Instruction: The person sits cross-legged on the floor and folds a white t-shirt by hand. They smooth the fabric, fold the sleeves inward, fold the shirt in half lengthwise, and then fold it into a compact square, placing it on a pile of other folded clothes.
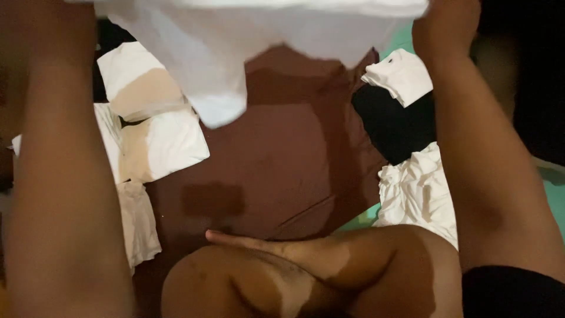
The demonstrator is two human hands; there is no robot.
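Both my arms are raised, holding a white garment (235,41) stretched across the top of the view. My right hand (444,23) grips its right corner at the upper right. My left hand is out of frame at the upper left; only the forearm (59,176) shows. A sleeve of the garment hangs down over the maroon cloth (276,159) below.
Folded white clothes (153,118) are stacked at the left. A folded white piece (400,75) lies on a black garment (391,126) at the right, with crumpled white cloth (418,191) below it. My bent legs (306,271) fill the bottom.
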